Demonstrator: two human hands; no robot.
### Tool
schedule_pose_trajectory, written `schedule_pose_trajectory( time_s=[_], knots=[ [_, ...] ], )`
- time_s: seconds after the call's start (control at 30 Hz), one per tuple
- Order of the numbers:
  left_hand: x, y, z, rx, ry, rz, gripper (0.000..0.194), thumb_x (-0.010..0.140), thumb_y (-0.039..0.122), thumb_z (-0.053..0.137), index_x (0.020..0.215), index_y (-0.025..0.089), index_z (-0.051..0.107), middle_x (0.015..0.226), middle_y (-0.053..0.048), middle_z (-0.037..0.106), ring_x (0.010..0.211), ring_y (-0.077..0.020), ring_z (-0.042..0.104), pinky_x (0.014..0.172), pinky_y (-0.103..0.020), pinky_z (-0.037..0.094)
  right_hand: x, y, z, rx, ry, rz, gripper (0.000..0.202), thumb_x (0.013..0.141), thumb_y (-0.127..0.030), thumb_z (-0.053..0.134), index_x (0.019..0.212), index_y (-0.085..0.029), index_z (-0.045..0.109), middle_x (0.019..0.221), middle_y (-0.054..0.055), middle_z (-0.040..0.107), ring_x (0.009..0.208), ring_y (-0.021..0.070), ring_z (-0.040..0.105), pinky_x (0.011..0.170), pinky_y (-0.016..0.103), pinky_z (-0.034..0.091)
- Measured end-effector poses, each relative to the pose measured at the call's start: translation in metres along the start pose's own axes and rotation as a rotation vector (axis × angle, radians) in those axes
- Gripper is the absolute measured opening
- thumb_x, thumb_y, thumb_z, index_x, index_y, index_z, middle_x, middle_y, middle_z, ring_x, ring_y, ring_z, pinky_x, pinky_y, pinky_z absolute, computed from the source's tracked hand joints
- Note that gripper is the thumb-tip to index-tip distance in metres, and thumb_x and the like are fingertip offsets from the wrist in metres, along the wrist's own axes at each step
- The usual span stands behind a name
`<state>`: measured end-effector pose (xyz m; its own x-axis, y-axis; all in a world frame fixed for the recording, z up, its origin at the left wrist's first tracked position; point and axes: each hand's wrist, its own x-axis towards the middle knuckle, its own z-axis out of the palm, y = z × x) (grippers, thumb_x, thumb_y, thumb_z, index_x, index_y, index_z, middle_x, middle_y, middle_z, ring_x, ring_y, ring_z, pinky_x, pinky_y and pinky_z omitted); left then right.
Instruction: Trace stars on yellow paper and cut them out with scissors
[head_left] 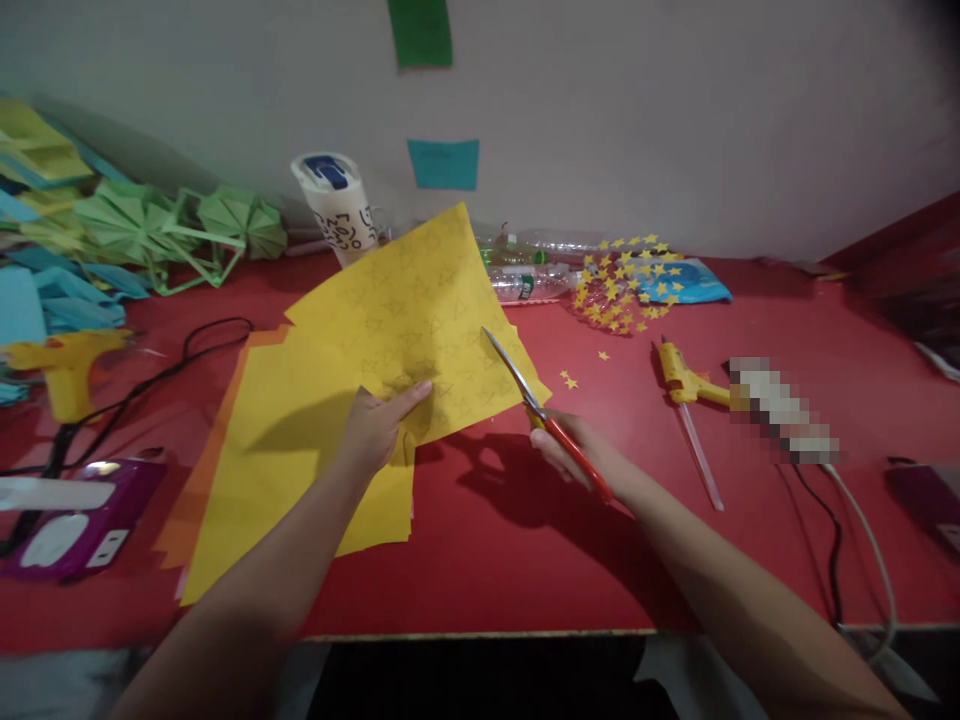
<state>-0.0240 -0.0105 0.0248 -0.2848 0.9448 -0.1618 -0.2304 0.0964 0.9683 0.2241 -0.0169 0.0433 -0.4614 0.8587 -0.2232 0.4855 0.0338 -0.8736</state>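
Note:
My left hand (384, 425) grips the lower edge of a yellow paper sheet (420, 310), thumb on top and the other fingers hidden beneath. Drawn star outlines cover this sheet, which is raised and tilted above the red table. In my right hand (574, 450) are red-handled scissors (551, 425), their blades at the sheet's right side. One blade lies over the paper; whether the other is under it I cannot tell. Below my left hand rests a stack of yellow and orange paper (300, 480). A few cut yellow stars (571, 384) lie just right of the sheet.
Many yellow stars (615, 290) sit near plastic bottles (525, 283) and a blue packet (686, 280) at the back. A mug (337, 205) stands by the wall. Glue guns (679, 375) flank the work, with a power strip (787, 410) at right and folded paper shapes (142, 225) at left.

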Motion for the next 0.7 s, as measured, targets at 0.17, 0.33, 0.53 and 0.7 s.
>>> schedule_pose_trajectory(
  time_s=[0.17,0.33,0.53,0.7],
  knots=[
    [-0.001,-0.001,0.001,0.038,-0.039,-0.013,0.036,0.056,0.037,0.088,0.079,0.012,0.075,0.089,-0.013,0.078,0.088,-0.0299,0.074,0.084,-0.041,0.061,-0.003,-0.003,-0.001,0.006,0.006,-0.007,0.049,0.083,-0.07,0.047,0.068,-0.025,0.033,0.05,-0.007,0.039,0.046,0.0111,0.039,0.049,0.028,0.032],
    [-0.001,-0.003,0.0,0.053,-0.012,-0.027,0.036,0.054,0.037,0.089,0.073,0.011,0.072,0.084,-0.015,0.077,0.088,-0.0301,0.074,0.085,-0.04,0.06,0.001,0.007,0.001,0.032,0.013,0.007,0.048,0.082,-0.069,0.048,0.069,-0.024,0.036,0.05,-0.007,0.038,0.044,0.0103,0.039,0.047,0.027,0.032],
    [-0.002,-0.003,0.001,0.067,-0.002,-0.026,0.038,0.053,0.037,0.088,0.078,0.013,0.073,0.079,-0.012,0.076,0.093,-0.0319,0.073,0.086,-0.042,0.06,0.004,0.013,0.008,0.109,0.04,0.003,0.053,0.08,-0.075,0.046,0.066,-0.024,0.039,0.045,-0.008,0.038,0.038,0.0084,0.035,0.04,0.024,0.029],
    [-0.004,-0.002,0.003,0.044,-0.011,-0.053,0.039,0.052,0.038,0.089,0.077,0.014,0.074,0.082,-0.012,0.077,0.092,-0.0323,0.073,0.087,-0.044,0.059,0.0,0.005,0.01,0.145,0.06,0.031,0.053,0.08,-0.074,0.048,0.066,-0.024,0.04,0.045,-0.008,0.038,0.036,0.0074,0.034,0.037,0.023,0.027]
  ],
)
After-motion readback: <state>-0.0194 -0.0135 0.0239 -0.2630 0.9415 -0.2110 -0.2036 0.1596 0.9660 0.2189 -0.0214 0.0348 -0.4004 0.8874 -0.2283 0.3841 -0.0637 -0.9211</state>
